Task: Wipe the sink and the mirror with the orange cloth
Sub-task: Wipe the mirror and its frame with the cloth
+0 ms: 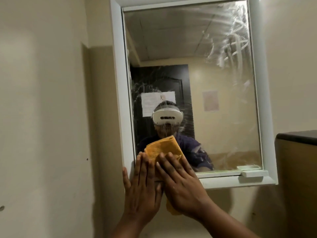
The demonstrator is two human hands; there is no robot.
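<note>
left hand (142, 188): mine is flat with fingers straight, pressed on the lower left corner of the mirror frame, fingertips just touching the cloth edge, thumb out over the frame's left side.
right hand (180, 184): also flat with fingers straight and spread, pressing the orange cloth against the glass, holding nothing curled.
orange cloth (163, 146): folded, pinned under my right hand at the bottom left of the glass; one corner sticks up above my fingers, another bit hangs below the wrist.
mirror (214, 83): white-framed, on the beige wall; smeary wipe streaks top right and on the left side of the glass.
dark ledge (298, 137): off to the right, edge only.
sink: can't see it from here.
</note>
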